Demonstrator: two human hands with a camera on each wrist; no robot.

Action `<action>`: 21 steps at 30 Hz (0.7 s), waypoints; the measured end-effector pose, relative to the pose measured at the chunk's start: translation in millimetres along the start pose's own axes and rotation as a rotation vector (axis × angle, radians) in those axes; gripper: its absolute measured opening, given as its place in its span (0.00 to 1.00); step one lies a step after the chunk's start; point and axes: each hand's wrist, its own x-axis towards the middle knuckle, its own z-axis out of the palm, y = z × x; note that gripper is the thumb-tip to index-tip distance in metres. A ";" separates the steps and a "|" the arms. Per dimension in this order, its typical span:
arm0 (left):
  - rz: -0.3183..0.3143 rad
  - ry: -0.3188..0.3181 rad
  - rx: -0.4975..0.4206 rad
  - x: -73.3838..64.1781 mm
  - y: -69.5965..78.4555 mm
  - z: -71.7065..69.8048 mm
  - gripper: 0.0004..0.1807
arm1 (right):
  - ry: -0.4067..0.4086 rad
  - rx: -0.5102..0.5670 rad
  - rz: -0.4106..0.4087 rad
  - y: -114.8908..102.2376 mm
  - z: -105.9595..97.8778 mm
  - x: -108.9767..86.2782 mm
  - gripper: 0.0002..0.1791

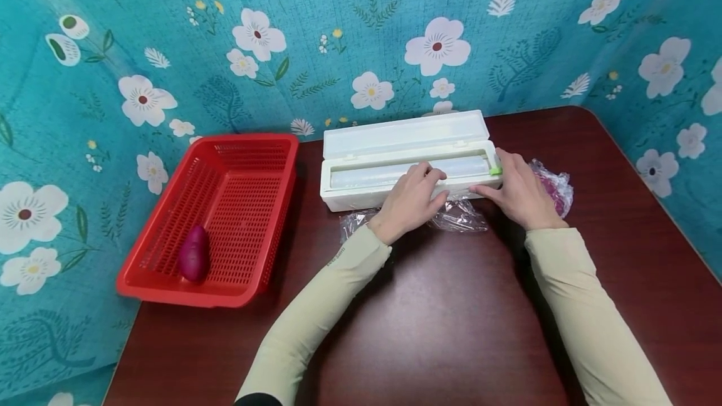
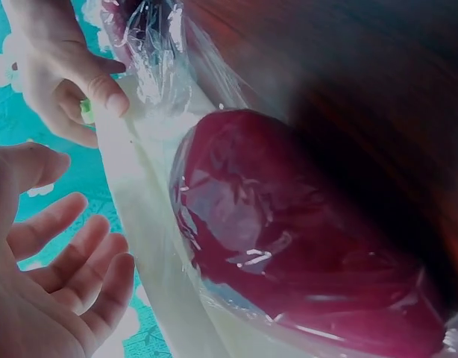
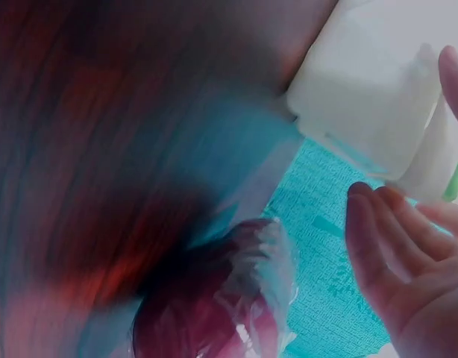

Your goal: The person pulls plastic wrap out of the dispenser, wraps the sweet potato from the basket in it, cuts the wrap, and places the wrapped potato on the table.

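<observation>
A white cling film box (image 1: 361,196) stands lengthwise at the back of the table, its lid (image 1: 406,133) raised. A roll of film (image 1: 366,176) lies inside, with a green slider (image 1: 495,171) at the right end. My left hand (image 1: 410,196) is over the front edge, fingers loosely bent and holding nothing. My right hand (image 1: 521,190) grips the right end, thumb in front and fingers behind. In the left wrist view, a film-wrapped purple, sweet-potato-shaped item (image 2: 281,231) lies against the box front; the left hand mostly hides it in the head view.
Loose clear film (image 1: 459,217) spreads before the box. Another wrapped purple item (image 1: 555,188) lies beyond the right hand. A red plastic basket (image 1: 248,224) at the left holds an unwrapped purple, sweet-potato-shaped item (image 1: 194,254). A teal floral cloth (image 1: 316,36) hangs behind the table.
</observation>
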 end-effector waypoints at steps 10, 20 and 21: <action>-0.013 -0.039 -0.048 22.3 8.3 5.1 0.17 | -0.050 0.050 0.009 2.2 -1.4 2.9 0.46; -0.003 -0.138 -0.108 52.7 26.5 12.7 0.18 | -0.065 0.014 0.005 7.0 -2.6 5.4 0.47; 0.006 -0.144 -0.106 54.9 28.2 14.4 0.18 | -0.050 0.001 -0.009 7.8 -2.8 5.2 0.46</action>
